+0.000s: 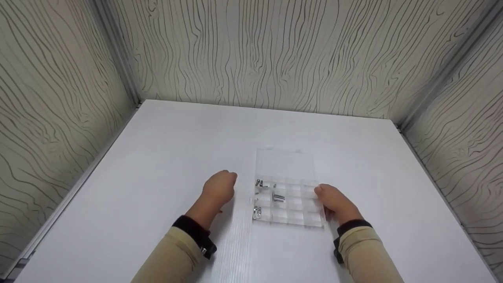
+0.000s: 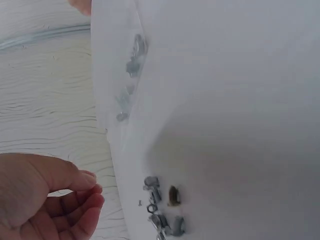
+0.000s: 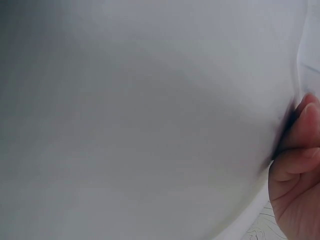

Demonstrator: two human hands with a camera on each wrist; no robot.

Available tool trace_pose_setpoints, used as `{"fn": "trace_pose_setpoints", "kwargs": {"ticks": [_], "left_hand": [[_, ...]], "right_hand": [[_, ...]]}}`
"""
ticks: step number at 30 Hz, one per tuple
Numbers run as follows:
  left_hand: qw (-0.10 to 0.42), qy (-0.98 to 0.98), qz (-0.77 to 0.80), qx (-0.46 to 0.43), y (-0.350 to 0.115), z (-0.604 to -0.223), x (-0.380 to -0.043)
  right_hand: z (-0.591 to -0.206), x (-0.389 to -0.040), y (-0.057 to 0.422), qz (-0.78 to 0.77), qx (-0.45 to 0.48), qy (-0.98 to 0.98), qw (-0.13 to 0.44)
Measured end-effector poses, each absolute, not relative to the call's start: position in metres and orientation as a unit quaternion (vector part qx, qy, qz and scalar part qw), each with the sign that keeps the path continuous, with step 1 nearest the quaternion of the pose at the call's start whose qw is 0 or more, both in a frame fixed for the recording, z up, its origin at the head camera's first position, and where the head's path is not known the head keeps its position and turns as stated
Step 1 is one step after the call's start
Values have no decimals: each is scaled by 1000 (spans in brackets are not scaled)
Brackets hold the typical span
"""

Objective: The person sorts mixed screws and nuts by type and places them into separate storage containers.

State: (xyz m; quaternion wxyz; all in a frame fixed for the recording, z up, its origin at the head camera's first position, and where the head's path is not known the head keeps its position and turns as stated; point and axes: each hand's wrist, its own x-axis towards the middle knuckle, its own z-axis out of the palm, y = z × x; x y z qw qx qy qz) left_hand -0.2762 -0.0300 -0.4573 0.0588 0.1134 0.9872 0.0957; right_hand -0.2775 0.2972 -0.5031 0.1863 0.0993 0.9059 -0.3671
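A clear plastic compartment box (image 1: 295, 203) lies on the white table with its lid (image 1: 285, 163) folded open toward the back. Silver screws (image 1: 279, 197) and several nuts (image 1: 257, 212) sit in its left compartments. My right hand (image 1: 338, 202) grips the box's right edge, thumb on the rim and fingers down the side. To the left of the box is my left hand (image 1: 219, 188), its fingers curled. Thumb and fingertips meet in the left wrist view, with nothing visible between them. Loose fasteners (image 2: 160, 220), among them a brass-coloured piece (image 2: 173, 196), lie on the table close by that hand.
The white table (image 1: 177, 133) stretches to wood-patterned panels (image 1: 251, 55) at the back and both sides. Metal frame posts (image 1: 118, 51) stand at the back corners. In the head view the left hand and forearm mostly cover the loose fasteners.
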Motion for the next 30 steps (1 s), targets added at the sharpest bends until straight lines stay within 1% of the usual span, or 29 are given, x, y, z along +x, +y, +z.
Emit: {"fn": "trace_pose_setpoints", "kwargs": {"ticks": [3,11,20,30], "left_hand": [[68,989,92,89,-40,-462,-280],[68,990,101,66,-54,-479,-287],[78,991,90,66,-54,-490,-292],[81,992,71,64,-50,-491,-294]], "right_hand": [[-502,-278,296,-367,111,904,191],[-503,-278,298,-350,75,917,176],[-504,-278,297,-357,93,910,186],[-503,-277,297,-349,80,916,180]]}}
